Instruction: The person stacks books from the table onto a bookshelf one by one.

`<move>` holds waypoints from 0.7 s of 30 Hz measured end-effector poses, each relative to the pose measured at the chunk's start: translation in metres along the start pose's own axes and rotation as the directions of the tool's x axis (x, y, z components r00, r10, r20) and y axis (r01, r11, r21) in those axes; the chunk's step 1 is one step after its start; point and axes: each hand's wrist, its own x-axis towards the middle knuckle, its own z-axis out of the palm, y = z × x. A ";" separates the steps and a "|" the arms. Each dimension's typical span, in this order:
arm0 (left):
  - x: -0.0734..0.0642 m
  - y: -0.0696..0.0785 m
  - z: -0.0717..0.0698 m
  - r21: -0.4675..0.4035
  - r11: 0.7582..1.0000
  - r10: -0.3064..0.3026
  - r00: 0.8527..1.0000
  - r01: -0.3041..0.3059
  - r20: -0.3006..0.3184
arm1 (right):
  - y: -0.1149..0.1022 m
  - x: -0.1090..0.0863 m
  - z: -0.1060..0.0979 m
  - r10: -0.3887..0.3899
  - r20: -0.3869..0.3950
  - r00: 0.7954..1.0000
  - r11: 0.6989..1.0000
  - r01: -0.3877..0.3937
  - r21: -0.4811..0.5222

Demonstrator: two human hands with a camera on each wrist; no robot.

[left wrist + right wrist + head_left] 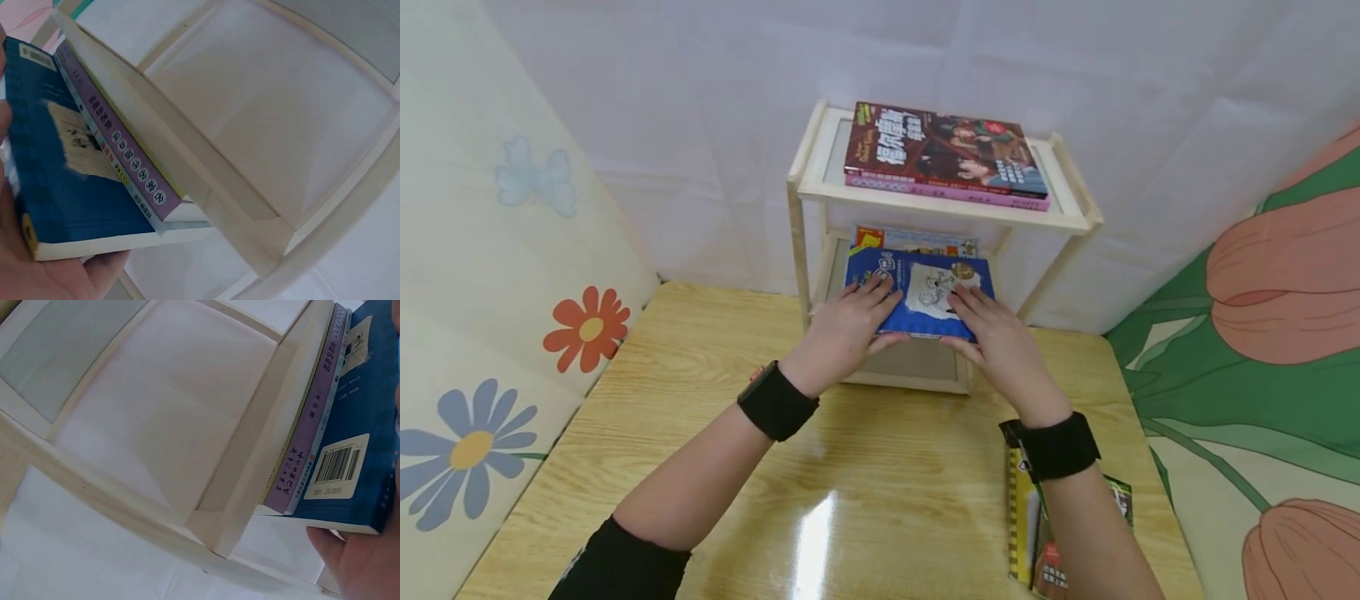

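A blue book (917,283) with a white drawing panel lies over the middle level of a small wooden shelf (940,208). My left hand (846,329) grips its near left side, fingers on the cover and thumb at the front edge. On the near right side my right hand (1003,346) holds it the same way. Both wrist views show a purple-spined book (125,144) and thinner books stacked between the blue book and the shelf board (234,481). A red-and-yellow cover (868,237) peeks out behind the blue book.
Two stacked books, a dark red one (947,150) over a pink one (947,192), lie on the shelf's top. More books (1022,525) lie on the wooden table (737,500) below my right forearm. White cloth (715,125) hangs behind; flowered panels flank both sides.
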 end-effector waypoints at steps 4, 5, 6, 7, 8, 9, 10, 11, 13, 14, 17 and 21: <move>0.007 -0.003 -0.002 0.013 0.999 -0.053 0.995 0.053 0.080 | 0.004 0.009 0.000 0.013 0.038 0.999 1.000 -0.014 0.008; 0.009 -0.004 -0.002 0.017 0.998 -0.064 0.993 0.063 0.098 | 0.006 0.012 0.001 0.014 0.044 0.999 1.000 -0.014 0.011; 0.011 -0.004 -0.002 0.022 0.997 -0.073 0.991 0.071 0.111 | 0.007 0.015 0.001 0.015 0.048 0.999 1.000 -0.016 0.014; 0.013 -0.005 -0.001 0.023 0.997 -0.080 0.989 0.077 0.123 | 0.009 0.018 0.002 0.016 0.054 0.998 1.000 -0.017 0.018; 0.015 -0.007 -0.001 0.028 0.996 -0.085 0.987 0.082 0.133 | 0.010 0.020 0.002 0.017 0.061 0.998 0.999 -0.019 0.026; 0.017 -0.008 0.000 0.029 0.996 -0.090 0.986 0.087 0.139 | 0.011 0.023 0.002 0.020 0.066 0.998 0.999 -0.022 0.030; 0.019 -0.009 0.000 0.032 0.995 -0.094 0.985 0.090 0.145 | 0.012 0.026 0.002 0.024 0.073 0.997 0.999 -0.026 0.034; 0.022 -0.010 0.001 0.033 0.995 -0.098 0.984 0.094 0.150 | 0.013 0.028 0.002 0.027 0.080 0.996 0.999 -0.030 0.040; 0.026 -0.013 0.002 0.029 0.995 -0.104 0.981 0.100 0.163 | 0.014 0.033 0.002 0.039 0.098 0.994 0.998 -0.044 0.052; 0.028 -0.014 0.002 0.025 0.994 -0.106 0.979 0.103 0.172 | 0.015 0.035 0.002 0.047 0.105 0.993 0.997 -0.053 0.055; 0.033 -0.018 0.004 0.004 0.993 -0.113 0.974 0.114 0.195 | 0.017 0.039 0.003 0.063 0.121 0.991 0.996 -0.070 0.060; 0.037 -0.022 0.006 -0.019 0.992 -0.120 0.971 0.127 0.205 | 0.019 0.044 0.004 0.074 0.128 0.989 0.994 -0.084 0.071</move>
